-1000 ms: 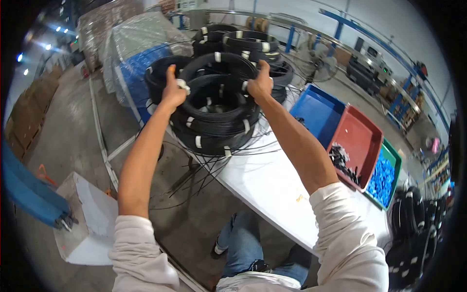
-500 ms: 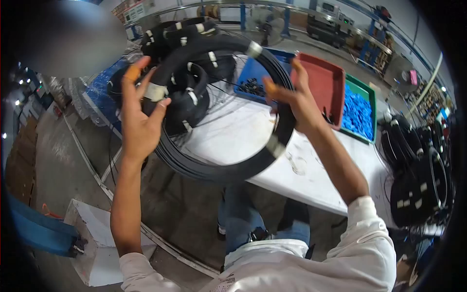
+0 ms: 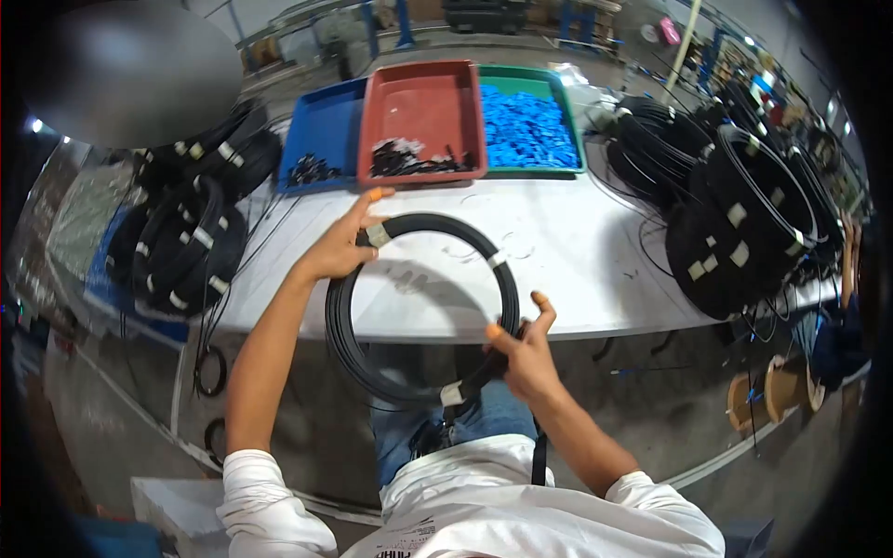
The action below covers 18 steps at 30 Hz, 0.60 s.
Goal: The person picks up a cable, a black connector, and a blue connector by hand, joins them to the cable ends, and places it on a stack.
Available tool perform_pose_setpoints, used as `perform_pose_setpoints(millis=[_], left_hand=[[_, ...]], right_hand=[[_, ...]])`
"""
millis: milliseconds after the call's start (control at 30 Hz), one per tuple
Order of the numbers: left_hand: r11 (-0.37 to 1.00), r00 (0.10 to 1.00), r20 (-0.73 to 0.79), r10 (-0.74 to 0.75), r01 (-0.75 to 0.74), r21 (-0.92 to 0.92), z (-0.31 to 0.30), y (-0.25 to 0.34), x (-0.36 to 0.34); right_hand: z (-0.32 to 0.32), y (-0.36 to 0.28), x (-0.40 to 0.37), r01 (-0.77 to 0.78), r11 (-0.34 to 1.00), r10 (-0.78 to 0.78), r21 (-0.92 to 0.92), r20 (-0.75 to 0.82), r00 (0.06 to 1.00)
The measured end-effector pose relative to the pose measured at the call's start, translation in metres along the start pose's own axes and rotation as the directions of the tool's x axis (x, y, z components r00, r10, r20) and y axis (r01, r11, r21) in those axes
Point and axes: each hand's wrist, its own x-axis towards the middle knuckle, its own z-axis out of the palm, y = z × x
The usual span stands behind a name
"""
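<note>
Over the front edge of the white bench [image 3: 595, 288], in the head view, the left hand [image 3: 337, 249] and right hand [image 3: 532, 363] hold the black coil [image 3: 430, 223], each grip part-closed round opposite sides, where even pressure should keep its turns bundled.

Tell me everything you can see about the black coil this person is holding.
The coil is an open ring of thin, cable-like strands wound many times, with at least three pale tape bands around it. It is held at upper left by the left hand and at lower right by the right hand. Its lower part overlaps the table edge in view; whether they touch is unclear.
</note>
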Motion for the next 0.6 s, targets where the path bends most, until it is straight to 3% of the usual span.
perform_pose_setpoints(millis=[133,200,233,300,367,400,433,467,500,533,567,600], left_hand=[[0.991,0.961,0.256,-0.108,0.126,-0.054,0.024,-0.007,0.053],[0.983,0.935,0.302,-0.184,0.175,0.059,0.041,0.001,0.080],[0.979,0.923,0.328,-0.200,0.175,0.104,0.047,0.004,0.094],[0.973,0.913,0.342,-0.223,0.190,0.128,0.061,0.008,0.122],[0.911,0.894,0.418,-0.163,-0.026,0.411,0.075,0.011,0.147],[0.917,0.898,0.408,-0.164,-0.013,0.398,0.084,0.007,0.155],[0.812,0.900,0.431,0.065,-0.299,0.502,0.094,0.000,0.162],[0.610,0.834,0.477,0.277,-0.536,0.583,0.102,-0.006,0.167],[0.636,0.822,0.464,0.329,-0.556,0.535,0.113,-0.011,0.171],[0.659,0.812,0.442,0.381,-0.574,0.486,0.120,-0.011,0.171],[0.581,0.748,0.417,0.515,-0.663,0.472,0.124,-0.012,0.169],[0.590,0.763,0.387,0.518,-0.646,0.484,0.129,-0.008,0.160]], right_hand=[[-0.024,0.034,-0.015,0.021,1.000,-0.021,-0.018,-0.014,1.000],[-0.024,0.039,-0.021,-0.069,0.969,0.082,0.238,-0.048,0.995],[-0.025,0.029,-0.025,-0.171,0.934,0.191,0.313,-0.034,0.981],[-0.025,0.021,-0.033,-0.219,0.883,0.240,0.416,0.002,0.971],[-0.028,0.022,-0.040,-0.265,0.847,0.251,0.461,0.094,0.964],[-0.029,0.025,-0.043,-0.300,0.841,0.261,0.450,0.147,0.954],[-0.032,0.025,-0.050,-0.361,0.852,0.312,0.380,0.184,0.932],[-0.035,0.022,-0.054,-0.418,0.855,0.364,0.306,0.218,0.905],[-0.041,0.017,-0.051,-0.432,0.856,0.379,0.284,0.221,0.898],[-0.052,0.008,-0.048,-0.477,0.871,0.482,-0.117,0.394,0.783],[-0.063,-0.001,-0.044,-0.386,0.776,0.620,-0.500,0.488,0.614],[-0.069,-0.016,-0.037,-0.380,0.759,0.637,-0.528,0.483,0.601]])
